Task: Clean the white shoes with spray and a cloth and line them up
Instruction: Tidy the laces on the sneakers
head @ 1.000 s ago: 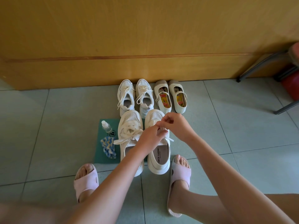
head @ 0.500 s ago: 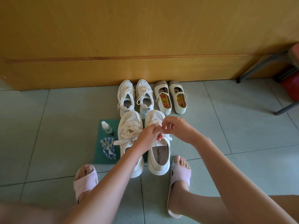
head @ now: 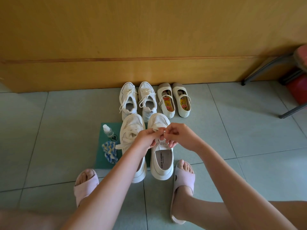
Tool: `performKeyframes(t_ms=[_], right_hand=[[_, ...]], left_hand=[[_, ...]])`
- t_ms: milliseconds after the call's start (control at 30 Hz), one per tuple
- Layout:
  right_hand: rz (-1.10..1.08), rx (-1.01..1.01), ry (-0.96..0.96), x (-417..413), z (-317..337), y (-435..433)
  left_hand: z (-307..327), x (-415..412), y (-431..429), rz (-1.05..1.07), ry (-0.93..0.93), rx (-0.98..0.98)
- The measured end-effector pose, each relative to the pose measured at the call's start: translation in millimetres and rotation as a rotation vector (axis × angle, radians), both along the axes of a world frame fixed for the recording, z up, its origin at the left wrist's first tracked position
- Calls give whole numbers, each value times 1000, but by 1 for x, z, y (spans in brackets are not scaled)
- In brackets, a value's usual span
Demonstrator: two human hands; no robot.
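Observation:
Two white mesh-toed sneakers stand side by side on the tiled floor in front of me. The right sneaker (head: 162, 161) has its laces pinched between my left hand (head: 146, 138) and my right hand (head: 178, 136), which meet over its tongue. The left sneaker (head: 131, 130) has a wide lace bow and is partly hidden by my left forearm. A small clear spray bottle (head: 108, 131) and a blue, white and yellow cloth (head: 109, 151) lie on a green mat (head: 106, 161) to the left.
Against the wooden wall stand a pair of white lace-up trainers (head: 137, 100) and a pair of cream strap shoes (head: 173, 100). My feet in pink slippers (head: 183, 180) flank the sneakers. A metal-legged chair (head: 282, 80) and a red object (head: 298, 90) are at the far right.
My hands shifted slightly on the right sneaker's laces, staying close together over the tongue. The shoes, bottle and cloth have not moved.

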State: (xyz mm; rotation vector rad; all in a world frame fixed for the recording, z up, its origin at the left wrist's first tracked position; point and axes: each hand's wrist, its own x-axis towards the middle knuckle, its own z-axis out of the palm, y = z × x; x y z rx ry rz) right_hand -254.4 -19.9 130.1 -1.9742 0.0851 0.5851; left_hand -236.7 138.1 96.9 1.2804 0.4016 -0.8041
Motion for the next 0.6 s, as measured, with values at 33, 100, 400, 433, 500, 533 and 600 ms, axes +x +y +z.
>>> performKeyframes(t_ms=[33, 100, 400, 433, 500, 533, 600], right_hand=[[-25, 25, -1, 0, 0, 1], [-42, 0, -33, -1, -3, 0], [-142, 17, 98, -3, -18, -4], [-151, 18, 84, -3, -20, -2], [-129, -12, 52, -2, -22, 4], [-116, -34, 50, -2, -22, 6], [-107, -41, 55, -1, -23, 6]], left_hand=[[0, 0, 0, 6, 8, -20], [-1, 0, 0, 35, 56, -60], [8, -3, -3, -54, -225, 277], [8, -4, -3, -93, -298, 336], [7, -4, -2, -175, -431, 439], [7, -5, -2, -199, -476, 474], [5, -5, -1, -212, -533, 514]])
